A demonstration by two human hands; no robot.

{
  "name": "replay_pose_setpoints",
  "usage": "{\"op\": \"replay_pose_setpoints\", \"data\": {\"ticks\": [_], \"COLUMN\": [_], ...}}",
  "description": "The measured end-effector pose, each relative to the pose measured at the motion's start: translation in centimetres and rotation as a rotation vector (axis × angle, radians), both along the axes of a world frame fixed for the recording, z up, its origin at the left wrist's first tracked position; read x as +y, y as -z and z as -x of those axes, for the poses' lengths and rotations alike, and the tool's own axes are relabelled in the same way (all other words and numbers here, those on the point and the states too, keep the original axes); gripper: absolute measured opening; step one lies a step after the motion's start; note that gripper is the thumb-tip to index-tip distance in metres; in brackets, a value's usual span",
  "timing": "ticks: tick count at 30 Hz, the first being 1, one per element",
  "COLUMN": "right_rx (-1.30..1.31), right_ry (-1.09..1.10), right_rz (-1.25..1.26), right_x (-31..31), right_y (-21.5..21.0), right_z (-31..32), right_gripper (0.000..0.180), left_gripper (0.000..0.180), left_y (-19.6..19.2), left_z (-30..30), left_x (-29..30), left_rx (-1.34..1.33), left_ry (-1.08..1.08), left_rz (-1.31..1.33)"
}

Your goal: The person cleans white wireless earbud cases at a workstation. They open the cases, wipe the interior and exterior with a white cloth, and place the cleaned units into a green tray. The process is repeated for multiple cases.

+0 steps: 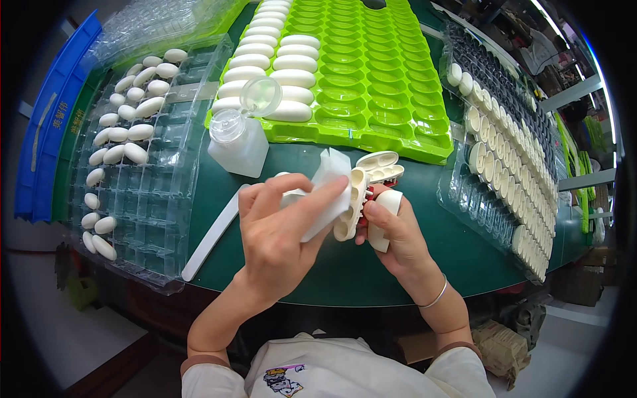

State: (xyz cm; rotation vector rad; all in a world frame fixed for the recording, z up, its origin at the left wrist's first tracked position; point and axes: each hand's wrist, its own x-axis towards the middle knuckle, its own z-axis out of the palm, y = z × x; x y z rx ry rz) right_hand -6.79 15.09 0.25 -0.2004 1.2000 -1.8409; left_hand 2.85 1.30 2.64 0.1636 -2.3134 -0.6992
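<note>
A folded white cloth (327, 192) is pinched in the fingers of the left hand (275, 229) and is pressed against a stack of cream oval shells (355, 199). This stack is gripped by the closed fingers of the right hand (391, 232), above the green bench (424, 199). Just behind the hands, a small clear bottle (237, 139) with its lid open is seen. More white ovals are laid in the green tray (371, 79) and the clear tray (159, 179).

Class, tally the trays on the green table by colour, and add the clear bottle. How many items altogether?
Green trays: 1
Clear trays: 3, counting the two at the right
Clear bottle: 1
Total: 5
</note>
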Motion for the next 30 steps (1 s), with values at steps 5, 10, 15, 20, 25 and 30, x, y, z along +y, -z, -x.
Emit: {"op": "replay_pose_setpoints", "data": {"ticks": [5, 10, 15, 20, 25, 30], "right_rx": [-0.069, -0.083, -0.073, -0.060, -0.047, 0.047], "right_ry": [-0.082, -0.118, -0.126, -0.117, -0.126, -0.162], "right_rz": [-0.037, -0.038, -0.041, -0.072, -0.074, -0.138], "right_x": [-0.1, -0.2, -0.2, -0.2, 0.0, -0.2], "right_y": [0.1, 0.0, -0.1, -0.3, -0.3, -0.4], "right_z": [0.0, 0.1, 0.2, 0.3, 0.6, 0.7], "right_gripper": [0.032, 0.030, 0.029, 0.028, 0.027, 0.025], "left_gripper": [0.027, 0.034, 0.041, 0.040, 0.037, 0.021], "left_y": [-1.4, -3.0, -1.6, -1.7, -1.4, -1.6], "left_z": [0.7, 1.6, 2.2, 2.7, 4.4, 4.3], "left_x": [-1.4, -2.9, -3.3, -3.6, -4.1, -4.4], "left_rx": [0.059, -0.065, -0.185, -0.275, -0.343, -0.586], "left_ry": [0.056, 0.247, 0.307, 0.345, 0.425, 0.462], "left_rz": [-0.608, -0.954, -0.683, -0.637, -0.384, -0.467]}}
